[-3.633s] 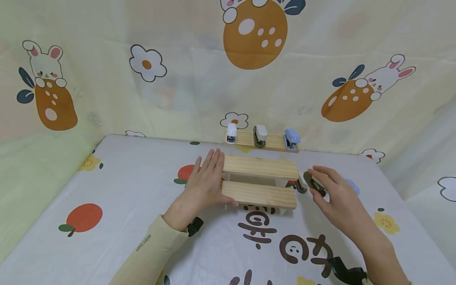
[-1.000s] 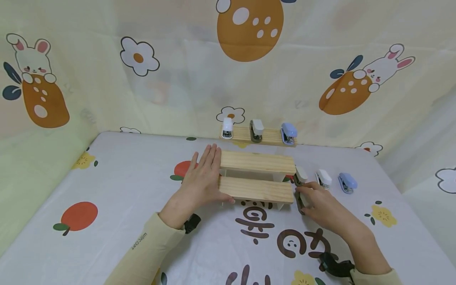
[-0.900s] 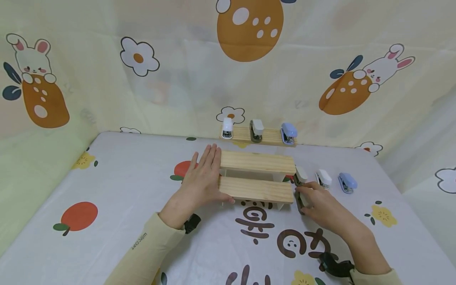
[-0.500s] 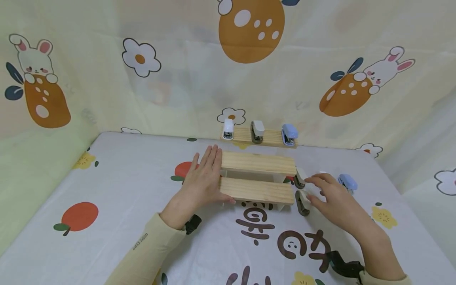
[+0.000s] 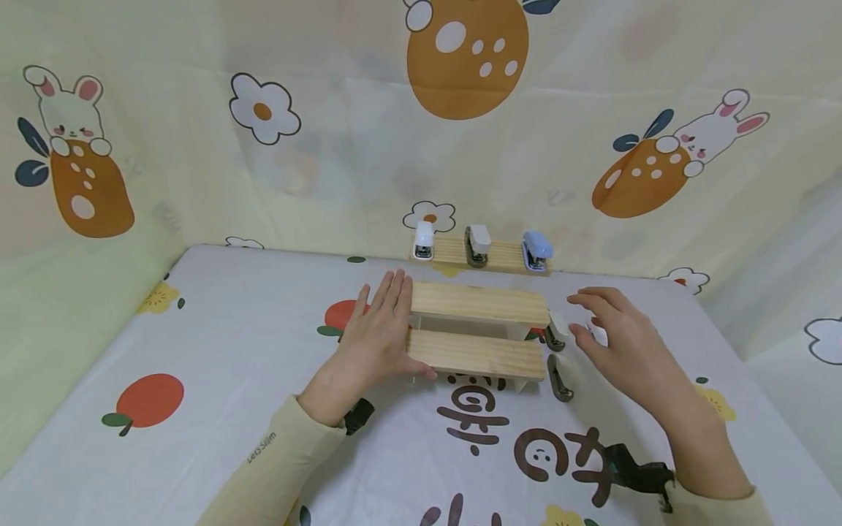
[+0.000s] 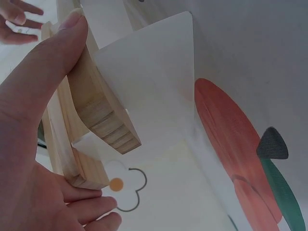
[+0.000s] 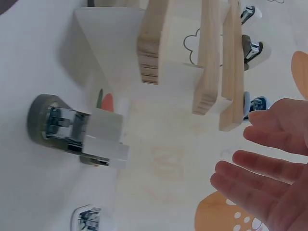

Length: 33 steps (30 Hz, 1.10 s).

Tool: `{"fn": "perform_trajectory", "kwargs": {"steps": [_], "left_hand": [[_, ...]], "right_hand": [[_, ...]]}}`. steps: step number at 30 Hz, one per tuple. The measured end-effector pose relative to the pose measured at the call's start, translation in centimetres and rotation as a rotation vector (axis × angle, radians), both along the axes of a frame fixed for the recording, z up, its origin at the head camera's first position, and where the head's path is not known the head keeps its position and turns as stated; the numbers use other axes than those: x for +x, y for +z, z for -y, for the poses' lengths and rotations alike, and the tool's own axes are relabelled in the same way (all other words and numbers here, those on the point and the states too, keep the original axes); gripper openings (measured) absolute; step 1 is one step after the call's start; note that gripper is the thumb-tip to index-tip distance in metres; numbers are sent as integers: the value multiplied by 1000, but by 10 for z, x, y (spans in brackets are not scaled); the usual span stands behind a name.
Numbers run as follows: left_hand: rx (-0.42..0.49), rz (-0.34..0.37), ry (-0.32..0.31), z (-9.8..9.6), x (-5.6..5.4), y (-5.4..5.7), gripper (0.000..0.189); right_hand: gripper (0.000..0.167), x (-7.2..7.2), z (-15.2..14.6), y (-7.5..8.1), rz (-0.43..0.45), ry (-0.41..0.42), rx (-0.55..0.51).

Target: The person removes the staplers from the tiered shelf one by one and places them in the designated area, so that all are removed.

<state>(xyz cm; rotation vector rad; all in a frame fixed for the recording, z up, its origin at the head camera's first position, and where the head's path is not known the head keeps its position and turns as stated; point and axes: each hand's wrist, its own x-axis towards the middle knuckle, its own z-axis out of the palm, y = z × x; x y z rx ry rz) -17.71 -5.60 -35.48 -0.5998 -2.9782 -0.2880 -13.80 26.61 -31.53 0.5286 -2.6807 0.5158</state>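
Left hand (image 5: 375, 340) at left end of rack (image 5: 479, 303), with fingers straight, thumb against near board (image 5: 476, 353). Right hand (image 5: 621, 343) above tabletop (image 5: 230, 380), with fingers spread, loosely bent. Two grey staplers (image 5: 560, 380) by rack's right end; white stapler (image 7: 90, 219) partly behind right hand; three staplers (image 5: 477, 247) on rear board (image 5: 505, 256).

A pale yellow backdrop (image 5: 349, 161) hangs behind the counter, printed with spotted orange carrots (image 5: 99, 193). A white rabbit (image 5: 74, 123) sits upright over the left one; another rabbit (image 5: 710, 139) tilts at the right, and the middle carrot runs off the top edge. White flowers (image 5: 279, 102) with orange centres lie between. The counter wears a white cloth (image 5: 243, 343) bearing red fruits (image 5: 151, 400), yellow flowers (image 5: 160, 298) and brown lettering (image 5: 521, 453), one round character enclosing a smiling face.
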Motion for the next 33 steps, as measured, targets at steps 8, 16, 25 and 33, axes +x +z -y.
{"fn": "perform_trajectory", "kwargs": {"steps": [8, 16, 25, 33], "left_hand": [[-6, -5, -1, 1, 0, -2, 144], [-1, -9, -2, 2, 0, -3, 144], [9, -13, -6, 0, 0, -3, 144], [5, -9, -3, -1, 1, -2, 144]], "right_hand": [[42, -7, 9, 13, -86, 22, -2], [49, -14, 21, 26, -130, 19, -5], [52, -26, 32, 37, -157, 34, -12], [50, -36, 44, 42, -135, 22, -1]]}}
